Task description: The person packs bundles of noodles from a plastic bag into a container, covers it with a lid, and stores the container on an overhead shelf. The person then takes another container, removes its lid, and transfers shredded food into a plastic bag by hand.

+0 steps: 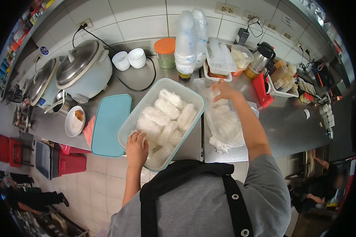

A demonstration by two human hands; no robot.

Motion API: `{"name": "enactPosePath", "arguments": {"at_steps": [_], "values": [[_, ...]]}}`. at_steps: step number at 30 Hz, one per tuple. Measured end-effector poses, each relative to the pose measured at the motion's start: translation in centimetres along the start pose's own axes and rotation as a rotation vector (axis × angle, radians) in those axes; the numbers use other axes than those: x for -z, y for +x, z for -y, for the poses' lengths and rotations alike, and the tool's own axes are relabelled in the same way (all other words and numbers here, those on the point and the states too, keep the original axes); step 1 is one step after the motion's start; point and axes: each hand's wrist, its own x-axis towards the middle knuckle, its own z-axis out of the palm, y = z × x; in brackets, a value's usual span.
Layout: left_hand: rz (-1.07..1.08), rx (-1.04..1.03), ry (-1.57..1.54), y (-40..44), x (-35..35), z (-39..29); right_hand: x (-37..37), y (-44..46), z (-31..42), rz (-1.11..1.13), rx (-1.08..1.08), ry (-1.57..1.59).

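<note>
A clear plastic container (pixel 199 103) with a teal rim stands on the steel counter, filled with several bundles of white thin noodles (pixel 168 108). My left hand (pixel 137 147) reaches over its near left edge, fingers bent at the noodles; what they hold, if anything, is hidden. To the right, my right hand (pixel 224 90) is at the top of a clear plastic bag (pixel 230 128) holding more white noodles, with its fingers apart. Some noodles (pixel 218 144) lie at the bag's near end. The teal lid (pixel 111 125) lies flat left of the container.
Two large cookers (pixel 84 67) stand at the left, near a white bowl (pixel 74 121) with food. Stacked cups (pixel 185 43), an orange-lidded jar (pixel 165 53), white tubs (pixel 219 61) and a red holder (pixel 263 91) line the back. Other people (pixel 324 181) are at both lower sides.
</note>
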Motion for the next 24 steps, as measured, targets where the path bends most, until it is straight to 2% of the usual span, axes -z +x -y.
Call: {"name": "enactPosePath", "arguments": {"at_steps": [4, 7, 9, 10, 13, 14, 18, 20, 22, 24], "values": [[-0.022, -0.002, -0.006, 0.0, -0.1, 0.0, 1.3, -1.7, -0.5, -0.176, 0.054, 0.061], [-0.037, 0.008, -0.038, 0.1, 0.0, 0.1, 3.6, -3.8, 0.1, -0.286, -0.028, 0.410], [-0.050, 0.043, -0.083, 0.2, 0.7, 0.0, 4.7, -5.3, 0.2, -0.496, 0.050, 0.392], [-0.103, 0.044, -0.091, 0.3, 1.1, 0.1, 5.3, -5.9, 0.7, -0.599, 0.091, 0.382], [-0.240, 0.068, -0.096, 0.9, 3.3, 1.0, 7.5, -8.1, 3.6, -0.747, 0.120, 0.621], [-0.270, 0.086, -0.087, 1.1, 4.2, 1.3, 9.0, -9.4, 6.5, -0.610, 0.145, 0.784], [-0.384, 0.145, -0.103, 1.4, 6.2, 2.6, 8.4, -9.7, 15.0, -0.376, 0.226, 0.793], [-0.445, 0.159, -0.142, 1.4, 6.8, 2.5, 6.7, -8.7, 19.7, -0.169, 0.284, 0.827], [-0.433, 0.175, -0.197, 1.3, 7.9, 1.3, 4.3, -7.2, 24.4, -0.032, 0.324, 0.748], [-0.414, 0.160, -0.219, 1.2, 7.9, 0.7, 0.9, -5.1, 28.2, 0.089, 0.228, 0.634]]}}
